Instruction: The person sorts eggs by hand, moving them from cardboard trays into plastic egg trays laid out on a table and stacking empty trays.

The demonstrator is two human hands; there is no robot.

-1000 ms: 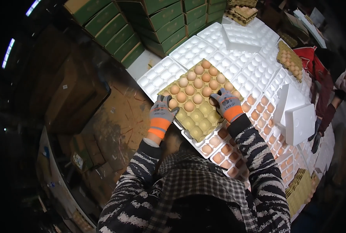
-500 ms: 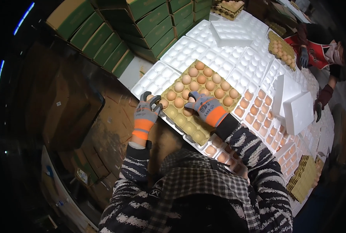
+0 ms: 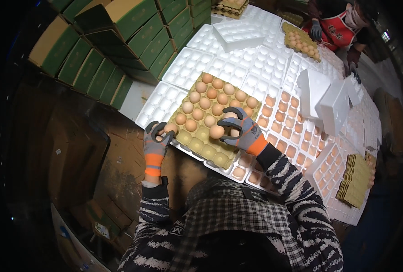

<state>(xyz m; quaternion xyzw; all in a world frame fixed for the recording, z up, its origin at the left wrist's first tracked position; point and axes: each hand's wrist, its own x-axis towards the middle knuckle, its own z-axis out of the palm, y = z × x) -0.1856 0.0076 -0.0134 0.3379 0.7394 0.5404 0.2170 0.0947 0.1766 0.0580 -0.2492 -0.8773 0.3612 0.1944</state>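
A yellowish pulp egg tray [image 3: 200,145] rests on white foam trays, with brown eggs [image 3: 212,93] in most of its cups. The cups along its near edge hold no eggs. My right hand [image 3: 250,130], in a grey and orange work glove, is over the tray's right near side, fingers curled around eggs [image 3: 216,132]. At the tray's left corner is my left hand [image 3: 155,148], gloved alike and closed around eggs [image 3: 170,128]; its fingers partly cover them. An unfilled foam tray [image 3: 161,99] lies just beyond the left hand.
Green cartons [image 3: 142,50] are stacked at the far left. Foam trays filled with eggs [image 3: 280,117] lie to the right, beside loose foam pieces [image 3: 335,106] standing tilted. Stacked pulp trays [image 3: 353,181] sit at the right edge. A co-worker in a red apron [image 3: 335,31] is at the far right.
My right hand has gathered eggs from the pulp tray and shifted right, baring more near cups. My left hand still holds eggs by the tray's corner. The whole view has shifted.
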